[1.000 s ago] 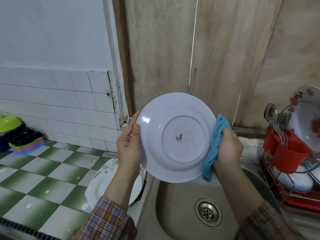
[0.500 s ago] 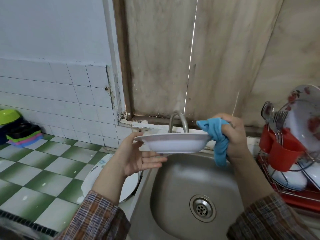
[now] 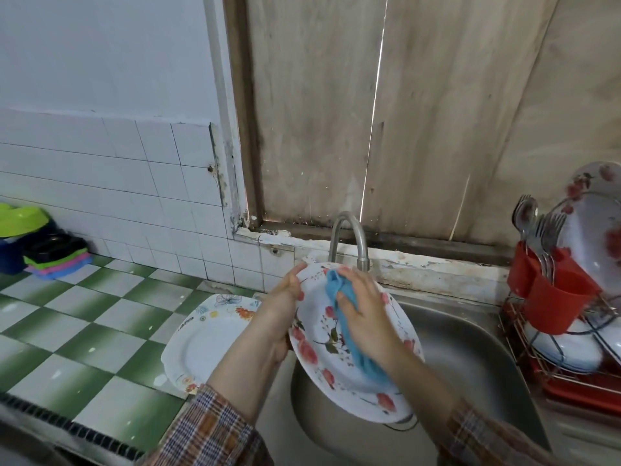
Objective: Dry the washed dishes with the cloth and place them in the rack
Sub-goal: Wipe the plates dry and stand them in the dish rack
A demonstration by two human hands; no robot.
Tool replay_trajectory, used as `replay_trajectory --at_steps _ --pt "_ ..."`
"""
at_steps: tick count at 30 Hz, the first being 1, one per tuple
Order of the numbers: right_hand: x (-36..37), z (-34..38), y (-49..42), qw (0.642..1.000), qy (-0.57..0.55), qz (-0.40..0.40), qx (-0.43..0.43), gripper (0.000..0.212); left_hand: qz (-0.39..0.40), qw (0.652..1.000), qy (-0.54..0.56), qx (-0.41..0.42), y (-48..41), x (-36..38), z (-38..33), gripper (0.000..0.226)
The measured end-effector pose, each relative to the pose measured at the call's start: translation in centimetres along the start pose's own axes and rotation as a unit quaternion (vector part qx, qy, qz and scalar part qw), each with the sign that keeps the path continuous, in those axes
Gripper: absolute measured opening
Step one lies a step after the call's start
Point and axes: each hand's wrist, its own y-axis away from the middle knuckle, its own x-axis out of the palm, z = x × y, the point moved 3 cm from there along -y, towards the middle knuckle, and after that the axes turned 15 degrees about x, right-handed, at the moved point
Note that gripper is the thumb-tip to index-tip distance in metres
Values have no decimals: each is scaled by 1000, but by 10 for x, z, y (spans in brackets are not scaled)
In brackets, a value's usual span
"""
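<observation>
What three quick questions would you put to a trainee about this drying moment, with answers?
1. Multiple choice: which hand holds the blue cloth against the face of the floral plate? A) left B) right C) neither
2. True or false: the left hand holds the floral plate by its rim, above the sink.
3. Fill in: the other plate lies on the tiled ____, left of the sink.

Key
1. B: the right hand presses the cloth on it.
2. True.
3. counter.
</observation>
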Motion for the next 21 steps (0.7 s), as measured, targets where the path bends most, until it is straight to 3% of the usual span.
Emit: replay_trajectory --at_steps 3,8,10,13,15,18,21 --pt "31 6 27 988 -30 142 -47 64 -11 999 -4 45 3 0 0 37" --pt "16 -18 45 948 184 236 -107 60 -54 997 32 45 8 -13 9 36" --pt "2 -38 37 939 267 189 -109 55 -77 995 34 45 9 -16 15 34" --pt "-23 -69 22 942 332 28 -43 57 -75 996 35 38 16 -8 22 34" --pt "-35 -79 17 959 277 -56 15 62 -63 997 31 36 19 5 25 33" --pt "-37 -76 14 977 167 -129 -2 66 -39 998 18 42 20 27 24 33" --pt "-27 -57 25 989 43 -139 -5 63 -4 998 2 61 18 50 25 32"
